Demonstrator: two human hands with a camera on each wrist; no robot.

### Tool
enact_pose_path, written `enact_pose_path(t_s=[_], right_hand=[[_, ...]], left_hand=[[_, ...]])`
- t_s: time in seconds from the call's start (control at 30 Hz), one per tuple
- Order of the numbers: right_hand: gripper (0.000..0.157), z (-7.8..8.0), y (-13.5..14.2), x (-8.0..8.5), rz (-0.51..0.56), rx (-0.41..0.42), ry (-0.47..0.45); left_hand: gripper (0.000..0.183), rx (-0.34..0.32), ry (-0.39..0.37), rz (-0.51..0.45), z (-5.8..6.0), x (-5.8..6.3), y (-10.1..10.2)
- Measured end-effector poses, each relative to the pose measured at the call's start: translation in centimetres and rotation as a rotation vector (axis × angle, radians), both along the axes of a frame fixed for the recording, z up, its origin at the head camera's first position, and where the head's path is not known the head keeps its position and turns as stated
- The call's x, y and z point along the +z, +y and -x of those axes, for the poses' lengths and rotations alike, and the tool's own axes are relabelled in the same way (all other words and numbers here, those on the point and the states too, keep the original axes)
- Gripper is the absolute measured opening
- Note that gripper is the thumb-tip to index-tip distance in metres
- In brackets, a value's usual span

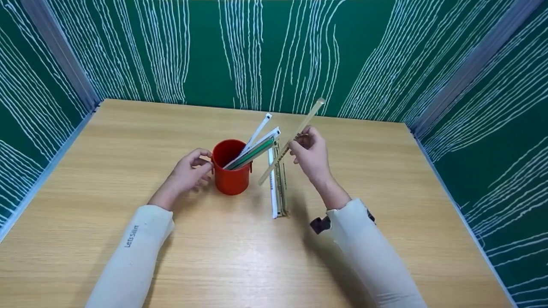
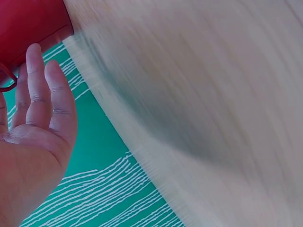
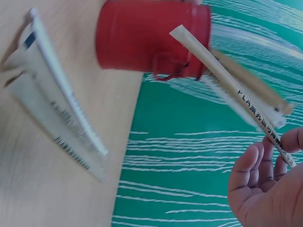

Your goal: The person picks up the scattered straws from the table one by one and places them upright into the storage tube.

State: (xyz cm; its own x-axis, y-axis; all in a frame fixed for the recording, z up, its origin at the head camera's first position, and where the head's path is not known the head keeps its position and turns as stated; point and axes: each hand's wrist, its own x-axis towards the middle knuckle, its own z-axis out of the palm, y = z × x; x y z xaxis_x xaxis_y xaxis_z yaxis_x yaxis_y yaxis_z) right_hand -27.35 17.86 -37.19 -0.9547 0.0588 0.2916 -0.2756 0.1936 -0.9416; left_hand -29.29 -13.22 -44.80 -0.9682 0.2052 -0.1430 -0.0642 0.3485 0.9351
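Pale wood-grain surface (image 1: 231, 269); green walls (image 1: 205, 51) streaked with wavy white lines stand behind its far edge and along both sides, grey posts (image 1: 472, 64) at the two far corners. Red cylindrical cup (image 1: 232, 182) upright midway between left and right edges, wrapped white and green straws (image 1: 259, 150) leaning out rightward, left hand (image 1: 188, 172) pinching its small side handle (image 1: 212, 170). Right hand (image 1: 311, 156) pinches a tan paper-wrapped straw (image 1: 305, 122), slanted above the white and tan wrapped straws (image 1: 280, 192) lying just beside the cup, toward the right edge.
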Motion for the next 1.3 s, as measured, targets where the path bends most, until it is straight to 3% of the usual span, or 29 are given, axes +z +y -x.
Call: enact_pose_path(t_s=[0.37, 0.6, 0.8, 0.97, 1.3], right_hand=[[0.020, -1.5, -1.0, 1.5, 0.119, 0.019, 0.183], [0.017, -1.7, -1.3, 1.3, 0.074, 0.006, 0.239], [0.018, -2.0, -1.9, 0.8, -0.039, 0.033, 0.192], [0.018, -3.4, -2.8, 1.9, -0.125, 0.051, 0.143], [0.018, -4.6, -3.5, 2.3, -0.170, 0.069, 0.057]], left_hand=[[0.027, 0.011, 0.037, 0.004, 0.0, -0.3, 0.1], [0.026, 0.018, 0.019, 0.000, 0.0, -0.3, 0.2], [0.029, 0.019, -0.008, -0.007, -0.1, -0.1, 0.1], [0.031, 0.015, -0.019, -0.026, -0.2, -0.1, 0.1], [0.027, 0.017, 0.020, -0.028, 0.0, -0.5, 0.1]])
